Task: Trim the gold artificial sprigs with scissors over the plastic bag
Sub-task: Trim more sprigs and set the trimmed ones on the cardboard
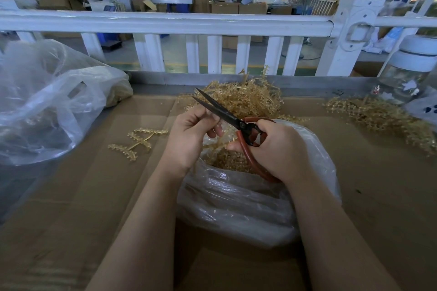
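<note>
My right hand [276, 146] grips the red-handled scissors [227, 118], whose dark blades point up and left, slightly apart. My left hand [189, 134] pinches a gold sprig [217, 144] just under the blades; most of the sprig is hidden by my fingers. Both hands hover over a clear plastic bag [238, 198] holding gold trimmings [231, 160]. A heap of gold sprigs [246, 99] lies behind the hands.
A single gold sprig [137, 140] lies on the cardboard [94, 196] to the left. A second heap of sprigs [383, 118] sits at the right, a large crumpled plastic bag [47, 101] at the left. A white railing [165, 23] and a jar [409, 73] stand behind.
</note>
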A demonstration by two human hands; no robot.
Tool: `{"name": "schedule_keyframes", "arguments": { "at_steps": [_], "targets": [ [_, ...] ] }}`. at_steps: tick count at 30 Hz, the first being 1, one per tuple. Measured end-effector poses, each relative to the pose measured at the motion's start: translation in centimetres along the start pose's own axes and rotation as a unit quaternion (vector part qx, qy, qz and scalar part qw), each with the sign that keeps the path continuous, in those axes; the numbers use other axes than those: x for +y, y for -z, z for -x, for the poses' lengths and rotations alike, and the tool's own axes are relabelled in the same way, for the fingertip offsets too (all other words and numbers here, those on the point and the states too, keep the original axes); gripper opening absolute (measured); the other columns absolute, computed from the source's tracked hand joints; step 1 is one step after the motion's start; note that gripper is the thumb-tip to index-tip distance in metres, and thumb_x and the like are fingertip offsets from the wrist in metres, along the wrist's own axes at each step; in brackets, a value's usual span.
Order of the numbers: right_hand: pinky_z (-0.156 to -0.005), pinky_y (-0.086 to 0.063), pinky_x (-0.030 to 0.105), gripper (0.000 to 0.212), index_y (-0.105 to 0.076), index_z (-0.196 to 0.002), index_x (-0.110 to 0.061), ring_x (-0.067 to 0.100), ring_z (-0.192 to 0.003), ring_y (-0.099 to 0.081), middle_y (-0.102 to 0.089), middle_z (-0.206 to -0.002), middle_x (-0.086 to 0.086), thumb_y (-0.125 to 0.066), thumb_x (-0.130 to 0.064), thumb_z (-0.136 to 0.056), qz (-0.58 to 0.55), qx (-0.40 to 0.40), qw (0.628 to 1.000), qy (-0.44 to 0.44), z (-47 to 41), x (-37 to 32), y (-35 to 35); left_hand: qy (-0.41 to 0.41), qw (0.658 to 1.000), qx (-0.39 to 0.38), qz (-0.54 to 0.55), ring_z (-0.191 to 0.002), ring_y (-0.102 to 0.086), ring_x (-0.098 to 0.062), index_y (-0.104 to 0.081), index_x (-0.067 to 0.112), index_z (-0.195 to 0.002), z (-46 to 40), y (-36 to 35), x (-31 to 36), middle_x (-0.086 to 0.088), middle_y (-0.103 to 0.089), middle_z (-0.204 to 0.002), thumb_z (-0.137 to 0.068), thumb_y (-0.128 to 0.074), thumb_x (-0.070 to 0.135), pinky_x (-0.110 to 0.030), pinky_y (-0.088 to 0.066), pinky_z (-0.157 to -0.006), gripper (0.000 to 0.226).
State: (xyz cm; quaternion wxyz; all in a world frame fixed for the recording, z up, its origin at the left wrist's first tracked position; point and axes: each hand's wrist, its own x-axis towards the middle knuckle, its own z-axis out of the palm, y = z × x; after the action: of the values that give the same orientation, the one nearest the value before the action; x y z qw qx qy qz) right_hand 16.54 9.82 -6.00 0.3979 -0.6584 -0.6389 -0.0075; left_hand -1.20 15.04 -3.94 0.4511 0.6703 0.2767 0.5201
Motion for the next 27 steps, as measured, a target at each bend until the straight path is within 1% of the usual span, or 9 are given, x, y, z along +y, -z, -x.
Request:
{"name": "schedule_keyframes", "arguments": {
  "at_steps": [2, 7, 9, 13, 15, 18, 21, 24, 27],
  "targets": [
    [-0.046, -0.036, 0.007, 0.072, -0.066, -0.079, -0.037, -0.016, -0.074, -0.059, -0.061, -0.064, -0.028, -0.046, -0.103, -0.056, -0.019, -0.012, 1.000, -0.012, 0.0, 0.0, 0.0, 0.012, 1.000, 0.009, 0.002, -0.059, -0.054, -0.007, -0.060, 0.000, -0.078, -0.1, 0.0, -0.1, -0.007, -0.058, -0.065, -0.097, -0.049, -0.005, -0.018, -0.044, -0.062, 0.022],
    [-0.049, -0.048, 0.018, 0.065, -0.071, -0.075, -0.033, 0.003, -0.060, -0.065, -0.070, -0.067, -0.014, -0.066, -0.093, -0.051, -0.180, -0.038, 0.980, -0.080, -0.2, -0.4, 0.2, 0.038, 0.999, 0.025, 0.002, -0.057, -0.054, -0.003, -0.061, -0.002, -0.083, 0.0, 0.0, -0.3, -0.007, -0.060, -0.067, -0.097, -0.051, -0.002, -0.014, -0.043, -0.060, 0.017],
    [-0.051, -0.051, 0.020, 0.058, -0.075, -0.077, -0.023, 0.006, -0.059, -0.067, -0.072, -0.068, -0.007, -0.075, -0.078, -0.058, -0.212, -0.042, 0.972, -0.092, -0.4, -0.5, 0.3, 0.039, 0.999, 0.018, -0.017, -0.056, -0.053, -0.002, -0.061, -0.004, -0.084, 0.1, -0.2, -0.3, -0.008, -0.061, -0.068, -0.097, -0.052, 0.000, -0.013, -0.041, -0.059, 0.017],
    [-0.063, -0.058, 0.030, 0.021, -0.076, -0.082, -0.015, 0.019, -0.067, -0.072, -0.075, -0.074, 0.005, -0.085, -0.033, -0.079, -0.258, -0.066, 0.956, -0.122, -0.7, -0.7, 0.4, 0.056, 0.998, 0.009, -0.022, -0.057, -0.053, -0.004, -0.063, 0.002, -0.083, 0.1, -0.3, -0.4, -0.009, -0.063, -0.068, -0.098, -0.054, 0.003, -0.014, -0.042, -0.057, 0.017],
    [-0.063, -0.057, 0.023, 0.010, -0.075, -0.081, -0.015, 0.013, -0.064, -0.070, -0.075, -0.074, 0.004, -0.083, -0.021, -0.082, -0.283, -0.076, 0.947, -0.132, -0.7, -0.8, 0.5, 0.064, 0.998, 0.004, -0.011, -0.057, -0.053, -0.005, -0.064, 0.008, -0.082, 0.2, -0.4, -0.4, -0.006, -0.065, -0.069, -0.098, -0.057, 0.008, -0.015, -0.043, -0.057, 0.017],
    [-0.056, -0.051, 0.013, 0.009, -0.074, -0.080, -0.014, 0.004, -0.057, -0.066, -0.073, -0.067, 0.002, -0.080, -0.018, -0.085, -0.312, -0.074, 0.936, -0.146, -0.8, -1.1, 0.6, 0.101, 0.993, -0.002, 0.067, -0.060, -0.058, -0.007, -0.065, 0.012, -0.090, 0.3, -0.6, -0.1, -0.003, -0.069, -0.073, -0.092, -0.065, 0.023, -0.017, -0.047, -0.057, 0.011],
    [-0.044, -0.041, 0.009, 0.011, -0.072, -0.079, -0.015, -0.001, -0.044, -0.058, -0.071, -0.061, -0.001, -0.076, -0.017, -0.089, -0.355, -0.041, 0.916, -0.183, -0.9, -1.0, 0.8, 0.177, 0.972, 0.007, 0.157, -0.068, -0.066, -0.013, -0.060, 0.012, -0.105, 0.2, -0.3, 0.2, -0.005, -0.074, -0.085, -0.072, -0.074, 0.041, -0.024, -0.053, -0.064, 0.046],
    [-0.042, -0.039, 0.007, 0.012, -0.070, -0.081, -0.014, -0.002, -0.042, -0.054, -0.068, -0.060, -0.003, -0.072, -0.016, -0.092, -0.418, 0.000, 0.884, -0.209, -0.9, -0.7, 1.0, 0.232, 0.953, 0.003, 0.193, -0.076, -0.070, -0.017, -0.058, 0.011, -0.107, 0.1, 0.0, 0.3, -0.002, -0.075, -0.086, -0.062, -0.078, 0.039, -0.032, -0.055, -0.073, 0.057],
    [-0.043, -0.040, 0.008, 0.017, -0.067, -0.078, -0.012, 0.000, -0.042, -0.052, -0.064, -0.063, -0.001, -0.069, -0.014, -0.095, -0.481, 0.035, 0.857, -0.181, -0.8, -0.5, 1.2, 0.266, 0.948, -0.030, 0.172, -0.074, -0.068, -0.017, -0.062, 0.010, -0.104, 0.3, -0.2, 0.3, -0.002, -0.075, -0.088, -0.061, -0.078, 0.036, -0.029, -0.053, -0.064, 0.053]
  ]
}}
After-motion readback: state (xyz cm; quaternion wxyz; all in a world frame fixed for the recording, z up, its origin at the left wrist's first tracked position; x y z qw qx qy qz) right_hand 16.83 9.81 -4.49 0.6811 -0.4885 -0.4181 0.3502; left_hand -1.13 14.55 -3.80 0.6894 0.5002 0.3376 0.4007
